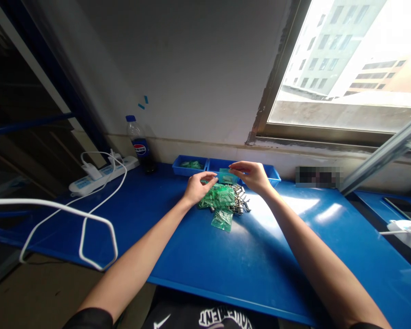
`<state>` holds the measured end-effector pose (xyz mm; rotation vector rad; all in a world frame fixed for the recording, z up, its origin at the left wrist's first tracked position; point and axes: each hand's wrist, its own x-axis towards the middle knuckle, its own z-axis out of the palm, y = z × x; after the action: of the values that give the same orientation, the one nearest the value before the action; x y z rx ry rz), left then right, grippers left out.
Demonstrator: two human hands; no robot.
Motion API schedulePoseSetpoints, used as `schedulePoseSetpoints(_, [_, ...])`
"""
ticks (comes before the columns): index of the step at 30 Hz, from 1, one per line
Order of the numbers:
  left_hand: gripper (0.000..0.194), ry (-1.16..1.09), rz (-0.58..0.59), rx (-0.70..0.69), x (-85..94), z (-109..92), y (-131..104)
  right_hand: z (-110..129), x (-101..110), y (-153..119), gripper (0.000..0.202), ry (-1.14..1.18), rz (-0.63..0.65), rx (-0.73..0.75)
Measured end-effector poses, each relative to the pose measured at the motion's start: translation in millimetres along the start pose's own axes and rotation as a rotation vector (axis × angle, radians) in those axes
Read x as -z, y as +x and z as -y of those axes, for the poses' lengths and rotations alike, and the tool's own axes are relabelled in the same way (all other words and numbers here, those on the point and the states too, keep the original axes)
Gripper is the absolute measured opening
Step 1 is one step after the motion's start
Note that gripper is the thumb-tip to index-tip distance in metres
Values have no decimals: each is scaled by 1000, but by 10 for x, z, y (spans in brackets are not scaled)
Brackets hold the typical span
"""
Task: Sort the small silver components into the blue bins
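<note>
A small green plastic bag [228, 176] hangs upright from the fingertips of my right hand [254, 175], which pinches its upper right edge. My left hand [198, 186] is just left of that bag, its thumb and fingertips brought close together; whatever may be between them is too small to make out. Below both hands lies a heap of filled green bags [222, 196], the left hand's fingers hovering over its edge. Loose small metal parts [240, 202] are piled against the heap's right side. One filled green bag [222, 220] lies in front, nearest me.
Blue bins [189, 172] stand in a row along the wall, the left one with green bags inside. A cola bottle [139, 148], a power strip [103, 175] and looping white cables [99, 214] are to the left. The blue table [205, 260] ends near my body.
</note>
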<state>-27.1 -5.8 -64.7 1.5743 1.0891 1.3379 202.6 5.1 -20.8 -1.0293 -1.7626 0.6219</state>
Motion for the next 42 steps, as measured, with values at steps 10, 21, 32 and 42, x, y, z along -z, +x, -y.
schedulePoseSetpoints(10, [29, -24, 91, 9, -12, -100, -13, 68, -115, 9, 42, 243, -70, -96])
schedulePoseSetpoints(21, [30, -324, -1, 187, 40, -105, 48, -15, -217, -14, 48, 304, -97, -253])
schedulePoseSetpoints(32, [9, -987, -405, 521, 298, 6, 255, -55, -398, -159, 33, -333, 323, -29])
schedulePoseSetpoints(42, [24, -590, -176, 433, 155, -135, 122, 6, -417, -166, 25, -409, 275, -12])
